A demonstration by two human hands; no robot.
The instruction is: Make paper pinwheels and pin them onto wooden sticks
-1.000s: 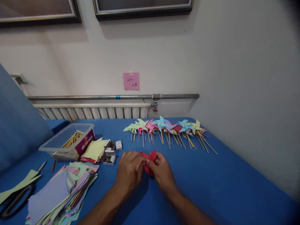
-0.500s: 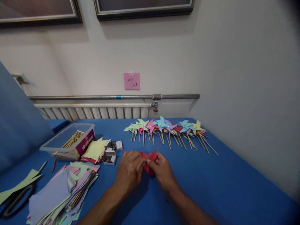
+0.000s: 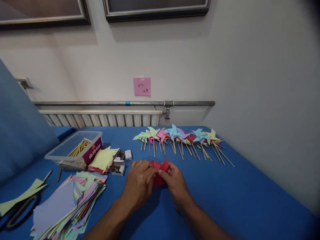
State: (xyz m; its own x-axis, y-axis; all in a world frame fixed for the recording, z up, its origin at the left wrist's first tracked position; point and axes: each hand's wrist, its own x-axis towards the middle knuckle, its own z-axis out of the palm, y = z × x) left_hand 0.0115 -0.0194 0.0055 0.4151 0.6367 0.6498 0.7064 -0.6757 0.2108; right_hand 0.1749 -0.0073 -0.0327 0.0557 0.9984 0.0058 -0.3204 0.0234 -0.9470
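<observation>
A red paper pinwheel point(image 3: 158, 181) is held just above the blue table, its corners partly folded in. My left hand point(image 3: 140, 178) pinches it from the left, fingers closed near its middle. From the right, my right hand point(image 3: 175, 180) grips its edge between thumb and curled fingers. Both thumbs meet close to the centre, and the fingers hide much of the paper. Beyond the hands lies a row of finished paper pinwheels point(image 3: 173, 132) in several colours on wooden sticks.
Left of my hands are small boxes of pins point(image 3: 118, 169), yellow paper squares point(image 3: 102, 159) and a clear plastic tub point(image 3: 56, 154) of sticks. Nearer lies a fanned stack of coloured paper point(image 3: 53, 210), with black-handled scissors point(image 3: 23, 210) beside it. A radiator point(image 3: 120, 120) stands behind the table.
The whole view has shifted slightly. Both hands stay on the red paper pinwheel, whose folded corners have changed shape a little between the fingers.
</observation>
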